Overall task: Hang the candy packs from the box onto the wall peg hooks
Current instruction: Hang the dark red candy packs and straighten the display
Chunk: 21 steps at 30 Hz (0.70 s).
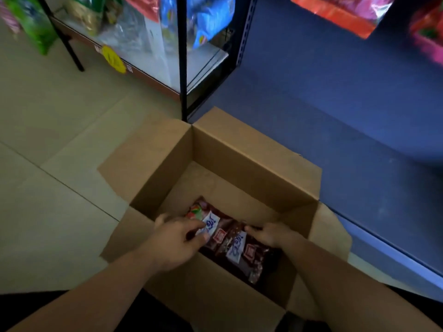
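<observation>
Pale tiled floor [48, 140] left of box [251, 152]; rack [153, 44] beyond its far-left corner. Dark candy packs [230, 245] flat inside box, near end. left hand [177, 238]: fingers curled, pinching top pack's left end. right hand [271, 232]: fingers bent round right edge. Step, I'd say: pickup. Next: lift clear, carry up blue wall [335, 104] right of box.

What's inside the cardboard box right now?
Dark red candy packs lie at the near end of the box; left hand and right hand grip them. Far floor is bare cardboard. Anything under the packs is hidden.
</observation>
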Motion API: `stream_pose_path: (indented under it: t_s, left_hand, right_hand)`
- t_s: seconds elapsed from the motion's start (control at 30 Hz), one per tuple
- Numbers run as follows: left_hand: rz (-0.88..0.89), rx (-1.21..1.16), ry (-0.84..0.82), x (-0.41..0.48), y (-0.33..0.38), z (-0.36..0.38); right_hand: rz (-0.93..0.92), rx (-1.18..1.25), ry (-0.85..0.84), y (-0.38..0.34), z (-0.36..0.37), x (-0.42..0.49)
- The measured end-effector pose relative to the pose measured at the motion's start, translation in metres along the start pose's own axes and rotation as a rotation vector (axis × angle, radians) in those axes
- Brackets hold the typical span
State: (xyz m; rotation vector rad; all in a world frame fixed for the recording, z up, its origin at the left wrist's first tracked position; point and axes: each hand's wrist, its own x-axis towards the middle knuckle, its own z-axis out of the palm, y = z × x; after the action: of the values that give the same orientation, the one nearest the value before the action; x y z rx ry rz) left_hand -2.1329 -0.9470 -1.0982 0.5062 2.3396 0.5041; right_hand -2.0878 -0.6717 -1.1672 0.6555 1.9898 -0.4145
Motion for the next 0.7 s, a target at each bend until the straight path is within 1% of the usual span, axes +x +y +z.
stream_pose_path:
  t_s: [0.07,0.1,0.13,0.2,0.3,0.33,0.37,0.43,0.47,0.5,0.57,0.63,0.7]
  left_hand:
    - [-0.033,-0.058,0.002,0.001,0.003,-0.001]
    - [-0.035,-0.059,0.001,0.002,0.004,-0.002]
    - [-0.032,-0.053,0.002,0.003,0.005,-0.001]
    - [-0.029,-0.054,0.011,0.002,0.005,-0.003]
    - [-0.017,-0.056,0.017,0.000,0.006,-0.002]
    - [-0.003,-0.046,0.025,0.000,0.005,-0.002]
    - [0.004,-0.041,0.027,-0.001,0.005,-0.003]
    - [0.005,-0.058,0.025,-0.001,0.003,-0.002]
    - [0.003,-0.074,0.016,0.000,0.001,-0.002]
    - [0.006,-0.078,0.006,0.000,0.001,-0.002]
    - [0.013,-0.070,-0.010,0.000,0.000,-0.003]
    - [-0.010,-0.088,-0.031,-0.001,0.001,-0.006]
    - [-0.036,-0.128,-0.047,-0.002,0.006,-0.010]
  right_hand:
    - [0.030,-0.013,-0.028,0.002,-0.001,0.010]
    - [0.056,0.054,-0.066,0.003,0.000,0.014]
    - [0.080,0.173,-0.105,0.003,0.000,0.016]
    - [0.070,0.395,-0.158,-0.003,0.002,0.021]
    - [0.046,0.543,-0.196,-0.019,0.002,0.026]
    - [0.042,0.522,-0.172,-0.028,0.000,0.024]
    - [0.035,0.447,-0.113,-0.036,-0.002,0.025]
    - [0.024,0.171,0.041,-0.055,-0.001,0.026]
    - [0.000,0.077,0.118,-0.062,0.001,0.027]
    - [-0.027,0.056,0.181,-0.068,0.005,0.031]
    - [-0.092,0.150,0.220,-0.073,0.011,0.036]
    - [-0.150,0.327,0.172,-0.074,0.013,0.036]
    - [-0.203,0.438,0.168,-0.071,0.004,0.026]
